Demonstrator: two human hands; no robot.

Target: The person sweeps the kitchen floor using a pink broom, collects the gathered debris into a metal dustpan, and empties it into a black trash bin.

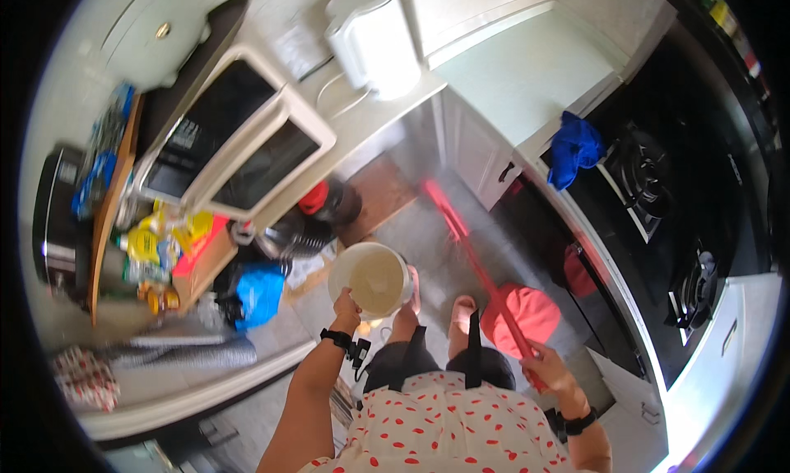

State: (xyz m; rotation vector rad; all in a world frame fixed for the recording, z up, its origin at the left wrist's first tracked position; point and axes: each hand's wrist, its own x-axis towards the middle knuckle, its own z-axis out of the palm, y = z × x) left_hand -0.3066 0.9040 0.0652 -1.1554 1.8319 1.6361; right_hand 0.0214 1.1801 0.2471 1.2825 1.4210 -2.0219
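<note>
My left hand [347, 306] grips the near rim of a round white bucket [337, 272]; its inside looks beige, and I cannot tell what it holds. The bucket is above the floor, left of my feet. In my right hand [546, 368] is the end of a long red handle [484, 275]. The handle slants away to a blurred red far end near the white cabinet door. Beside the handle, a round pinkish-red object [531, 312] lies near my right foot; what it is I cannot tell.
A black gas hob [697, 183] with a blue cloth [574, 149] lines the right. At the left are a microwave oven [241, 133], a white electric kettle [376, 41] and shelves with bottles. Below stand a black pot-like container [339, 207], a brown board [382, 195] and a blue bag [258, 294].
</note>
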